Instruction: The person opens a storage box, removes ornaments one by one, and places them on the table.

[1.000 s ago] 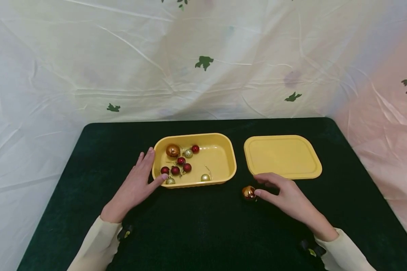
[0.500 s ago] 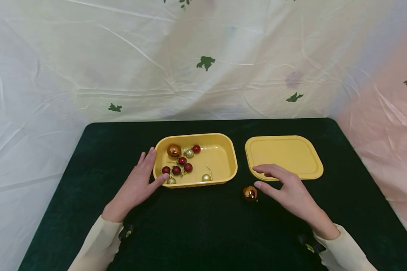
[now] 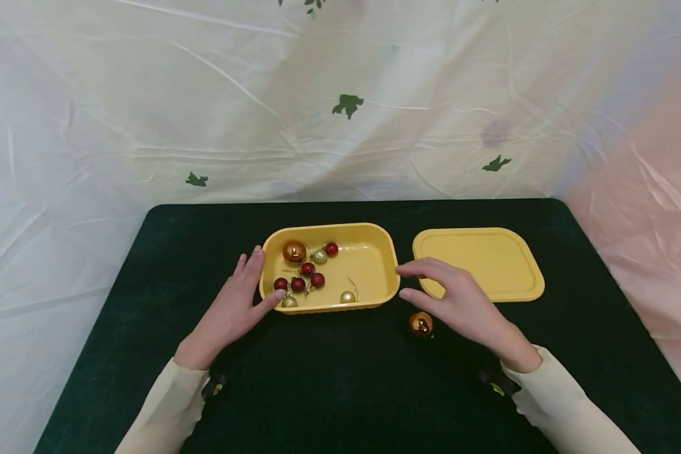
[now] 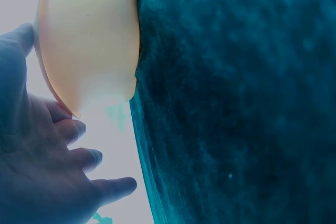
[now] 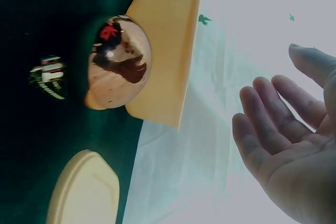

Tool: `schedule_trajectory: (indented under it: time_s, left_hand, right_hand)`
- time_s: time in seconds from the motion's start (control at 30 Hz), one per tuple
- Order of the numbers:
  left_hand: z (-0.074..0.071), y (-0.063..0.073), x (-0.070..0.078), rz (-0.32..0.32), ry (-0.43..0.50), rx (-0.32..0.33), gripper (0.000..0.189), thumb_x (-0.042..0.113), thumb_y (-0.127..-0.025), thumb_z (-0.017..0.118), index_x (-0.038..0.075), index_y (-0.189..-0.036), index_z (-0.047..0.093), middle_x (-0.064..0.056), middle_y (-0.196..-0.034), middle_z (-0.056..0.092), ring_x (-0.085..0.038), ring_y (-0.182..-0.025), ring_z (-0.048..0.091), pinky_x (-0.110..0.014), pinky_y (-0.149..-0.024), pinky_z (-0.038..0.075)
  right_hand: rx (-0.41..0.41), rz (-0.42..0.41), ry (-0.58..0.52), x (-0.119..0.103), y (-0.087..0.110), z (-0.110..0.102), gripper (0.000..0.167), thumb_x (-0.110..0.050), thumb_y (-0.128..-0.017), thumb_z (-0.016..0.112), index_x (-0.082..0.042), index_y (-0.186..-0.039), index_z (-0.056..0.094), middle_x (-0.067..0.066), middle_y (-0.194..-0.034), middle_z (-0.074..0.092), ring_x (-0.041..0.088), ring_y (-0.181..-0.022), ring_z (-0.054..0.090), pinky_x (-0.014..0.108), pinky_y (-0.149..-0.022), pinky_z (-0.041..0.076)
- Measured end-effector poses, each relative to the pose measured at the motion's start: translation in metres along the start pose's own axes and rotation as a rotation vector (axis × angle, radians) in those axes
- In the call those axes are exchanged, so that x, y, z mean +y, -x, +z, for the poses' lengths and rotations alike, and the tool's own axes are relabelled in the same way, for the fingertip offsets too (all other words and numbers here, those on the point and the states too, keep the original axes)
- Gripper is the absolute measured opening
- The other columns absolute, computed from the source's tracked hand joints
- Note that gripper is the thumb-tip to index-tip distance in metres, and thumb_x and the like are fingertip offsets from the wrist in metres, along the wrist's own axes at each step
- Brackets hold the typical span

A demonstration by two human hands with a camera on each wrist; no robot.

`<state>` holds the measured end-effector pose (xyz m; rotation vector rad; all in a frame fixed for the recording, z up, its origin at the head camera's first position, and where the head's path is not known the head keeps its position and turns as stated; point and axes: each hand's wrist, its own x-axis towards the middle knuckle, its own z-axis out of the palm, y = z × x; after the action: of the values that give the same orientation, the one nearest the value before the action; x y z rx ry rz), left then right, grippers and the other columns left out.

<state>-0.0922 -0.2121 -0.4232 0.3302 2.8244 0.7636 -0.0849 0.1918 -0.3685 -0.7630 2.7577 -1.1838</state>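
Observation:
My left hand (image 3: 232,312) lies along the left end of a yellow plastic box (image 3: 377,268), fingers fairly straight, its thumb over the front rim. Inside the box are a large copper bauble (image 3: 294,251), several small red baubles (image 3: 317,280) and a few gold ones, among them a smooth gold bauble (image 3: 348,297) with a string. My right hand (image 3: 459,299) holds nothing; its fingertips are right at the box's right rim, thumb and fingers apart. Below it another copper bauble (image 3: 420,324) lies on the table. The right wrist view shows that shiny bauble (image 5: 119,64) beside the box (image 5: 165,40).
A yellow lid (image 3: 488,252) lies flat to the right of the box, partly behind the right hand. A dark green cloth (image 3: 340,391) covers the table. Pale fabric (image 3: 232,113) with green leaf shapes hangs behind and at both sides.
My right hand has left the copper bauble on the table and moved left and up to the box's right end. The left hand keeps its place on the box.

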Motion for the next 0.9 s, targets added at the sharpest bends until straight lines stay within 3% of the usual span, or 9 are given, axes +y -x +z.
schedule_trajectory:
  time_s: [0.47, 0.9]
  left_hand:
    - [-0.001, 0.0, 0.001, -0.004, -0.006, -0.004, 0.098, 0.07, -0.1, 0.047, 0.017, -0.167, -0.002, -0.011, -0.174, -0.001, -0.041, -0.158, 0.0, -0.067, -0.122, 0.014]
    - [0.0, 0.0, 0.002, -0.019, -0.012, -0.004, 0.099, 0.071, -0.099, 0.048, 0.02, -0.167, -0.002, -0.01, -0.174, -0.001, -0.039, -0.158, -0.001, -0.067, -0.122, 0.013]
  right_hand:
    - [-0.156, -0.097, 0.076, -0.017, -0.037, 0.013, 0.039, -0.034, -0.098, 0.073, -0.015, -0.132, 0.068, 0.0, -0.13, 0.069, 0.015, -0.116, 0.065, 0.043, -0.095, 0.057]
    - [-0.293, -0.051, 0.105, -0.02, -0.062, 0.031, 0.04, -0.036, -0.099, 0.071, -0.014, -0.133, 0.068, 0.007, -0.126, 0.071, 0.023, -0.114, 0.067, 0.042, -0.095, 0.057]
